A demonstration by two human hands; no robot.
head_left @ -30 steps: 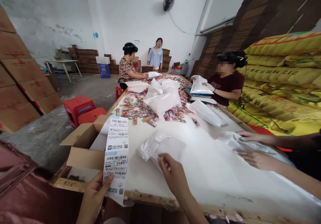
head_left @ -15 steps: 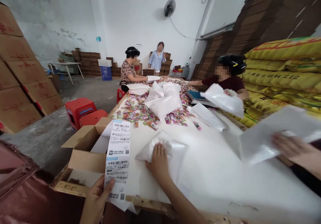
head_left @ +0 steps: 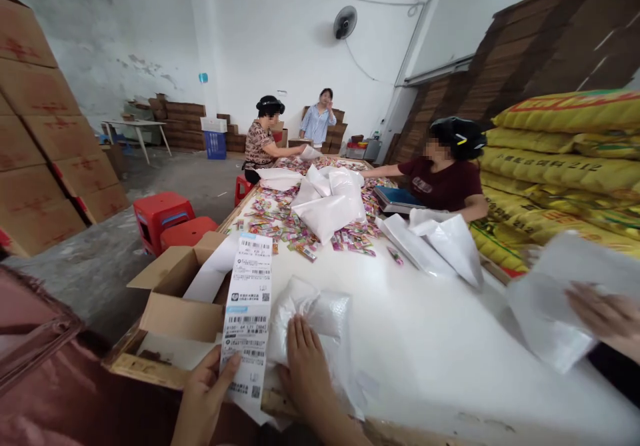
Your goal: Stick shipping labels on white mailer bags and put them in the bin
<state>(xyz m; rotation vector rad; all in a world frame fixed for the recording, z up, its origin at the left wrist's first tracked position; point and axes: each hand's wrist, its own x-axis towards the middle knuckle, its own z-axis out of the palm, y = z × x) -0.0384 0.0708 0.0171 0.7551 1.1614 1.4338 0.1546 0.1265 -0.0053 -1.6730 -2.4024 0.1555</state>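
Mailer (head_left: pixel 334 314) at the near edge of the worktop (head_left: pixel 430 359) looks light, soft and slippery, best held by its sides; the right hand (head_left: pixel 307 359) rests flat on it, the left hand (head_left: pixel 211 379) pinches a flimsy shipping-label strip (head_left: pixel 247 296).

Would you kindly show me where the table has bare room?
Bare tabletop lies between the plastic bag under the right hand and a co-worker's blurred bag. Small packets and white bags crowd the far half; an open carton crowds the left.
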